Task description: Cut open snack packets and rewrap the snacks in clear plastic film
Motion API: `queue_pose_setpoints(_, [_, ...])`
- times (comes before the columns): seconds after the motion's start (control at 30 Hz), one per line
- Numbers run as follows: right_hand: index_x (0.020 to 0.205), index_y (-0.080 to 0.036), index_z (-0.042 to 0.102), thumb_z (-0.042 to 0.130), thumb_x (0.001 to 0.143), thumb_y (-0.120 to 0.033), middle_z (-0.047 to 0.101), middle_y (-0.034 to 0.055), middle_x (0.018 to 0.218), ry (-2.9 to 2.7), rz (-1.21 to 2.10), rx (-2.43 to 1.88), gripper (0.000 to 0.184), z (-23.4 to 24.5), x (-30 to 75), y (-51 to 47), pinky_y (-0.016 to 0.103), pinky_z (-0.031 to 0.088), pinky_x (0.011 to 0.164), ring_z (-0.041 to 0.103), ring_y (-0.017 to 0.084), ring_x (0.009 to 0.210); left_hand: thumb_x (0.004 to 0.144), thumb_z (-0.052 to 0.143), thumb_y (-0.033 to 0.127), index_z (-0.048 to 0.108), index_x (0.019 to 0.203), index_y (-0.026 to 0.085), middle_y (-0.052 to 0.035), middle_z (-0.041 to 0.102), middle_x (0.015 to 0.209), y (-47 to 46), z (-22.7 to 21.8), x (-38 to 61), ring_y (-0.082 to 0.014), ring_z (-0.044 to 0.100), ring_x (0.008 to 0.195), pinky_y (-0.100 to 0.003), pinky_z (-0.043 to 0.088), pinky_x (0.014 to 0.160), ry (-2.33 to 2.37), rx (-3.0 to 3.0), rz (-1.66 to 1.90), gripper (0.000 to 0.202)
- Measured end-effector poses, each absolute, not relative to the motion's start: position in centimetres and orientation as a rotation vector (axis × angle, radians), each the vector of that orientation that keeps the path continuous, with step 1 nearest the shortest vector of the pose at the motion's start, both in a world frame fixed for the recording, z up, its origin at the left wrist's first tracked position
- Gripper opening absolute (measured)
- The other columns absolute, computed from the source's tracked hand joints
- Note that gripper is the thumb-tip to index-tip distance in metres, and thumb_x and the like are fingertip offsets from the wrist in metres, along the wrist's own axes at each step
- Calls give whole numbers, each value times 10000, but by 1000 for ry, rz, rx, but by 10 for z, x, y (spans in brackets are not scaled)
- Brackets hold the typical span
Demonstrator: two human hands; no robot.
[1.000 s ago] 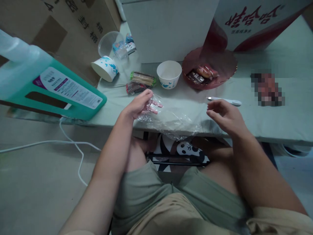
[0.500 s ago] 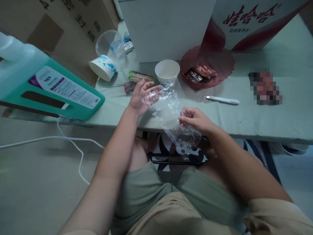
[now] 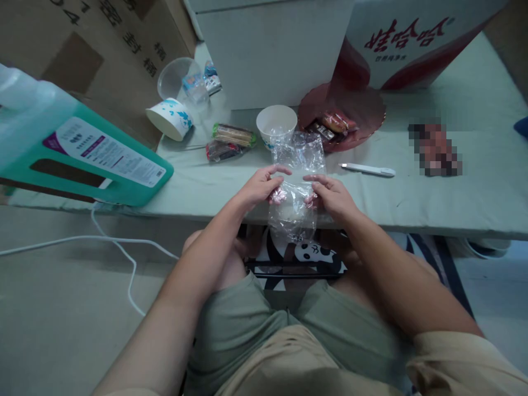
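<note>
In front of the upright cup [image 3: 277,118], left hand [image 3: 261,186] and right hand [image 3: 332,193] curl loosely at clear film [image 3: 293,212] (grip unclear); gentle tension should avoid tearing.

We see a clear, colourless bag [image 3: 293,206], a white cup [image 3: 178,114] patterned in blue, and a dusky red bowl [image 3: 369,118]. Our tablecloth [image 3: 437,201] is plain pale green; the jug [image 3: 33,127] is teal with a white-and-purple label [image 3: 107,153]. The carton [image 3: 371,58] is white with red lettering; our shorts [image 3: 231,308] are greyish green.
</note>
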State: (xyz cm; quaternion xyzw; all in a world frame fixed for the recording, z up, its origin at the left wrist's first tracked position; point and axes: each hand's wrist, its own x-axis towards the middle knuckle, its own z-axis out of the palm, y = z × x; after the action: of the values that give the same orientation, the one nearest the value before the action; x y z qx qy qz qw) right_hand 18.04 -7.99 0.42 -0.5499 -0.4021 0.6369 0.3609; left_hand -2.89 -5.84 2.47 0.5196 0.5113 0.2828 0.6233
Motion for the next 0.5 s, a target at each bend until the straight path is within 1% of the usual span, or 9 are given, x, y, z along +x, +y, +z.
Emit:
queue_pose_setpoints(0.07, [1217,-267,648,609,910,-304,654,-27,562,-1058,1602,-1340,311,2,181,-79,268,496,498,632,158,495,954,527,189,649,1174,221,67,544,514,-58,26,-34,-101,516,418,-203,370,452,1142,1192,697,253])
queue_pose_setpoints(0.1, [1231,-282,638,604,910,-308,681,-25,615,-1079,1581,-1289,325,0,181,-78,267,496,495,621,147,488,946,529,178,653,1142,223,65,552,533,-58,27,-36,-95,520,434,-202,389,467,1115,1171,730,236])
queue_pose_setpoints(0.13, [1226,-296,636,606,905,-317,721,-17,712,-1105,1560,-1237,323,-2,181,-78,269,502,497,619,133,492,934,532,163,657,1104,221,58,571,565,-59,27,-38,-90,533,461,-204,414,491,1079,1144,763,219])
queue_pose_setpoints(0.2, [1149,-304,660,623,878,-325,762,11,1005,-1164,1500,-1157,274,-5,182,-78,275,521,508,639,108,532,905,554,142,670,1009,208,38,614,647,-59,26,-41,-81,564,531,-212,465,557,998,1107,825,169])
queue_pose_setpoints(0.27, [1020,-284,694,637,845,-309,693,29,1263,-1219,1421,-1112,186,-8,183,-78,280,539,527,673,97,604,866,605,145,688,894,183,12,652,733,-59,25,-43,-79,599,604,-226,502,628,944,1111,865,96])
queue_pose_setpoints(0.3, [949,-270,706,644,827,-298,656,33,1320,-1243,1371,-1100,139,-9,184,-78,285,549,543,691,107,658,845,632,156,697,845,171,1,663,756,-59,24,-44,-83,613,630,-232,510,652,933,1126,862,67])
queue_pose_setpoints(0.37, [809,-248,712,660,789,-269,637,41,1306,-1290,1239,-1085,59,-10,186,-77,310,583,616,720,158,831,803,663,167,720,793,158,-14,681,773,-58,21,-46,-94,629,663,-243,515,688,944,1158,823,58])
queue_pose_setpoints(0.43, [703,-239,702,675,744,-224,651,49,1235,-1341,1093,-1082,51,-11,190,-75,372,612,783,695,223,1053,772,642,156,753,806,157,-22,695,770,-55,18,-47,-105,632,678,-257,512,717,982,1187,772,116])
queue_pose_setpoints(0.5, [638,-231,683,658,708,-177,646,45,1239,-1369,1003,-1097,91,-11,193,-73,445,581,951,650,254,1174,761,594,152,779,833,160,-37,721,812,-52,15,-48,-120,637,719,-276,513,753,1034,1227,757,199])
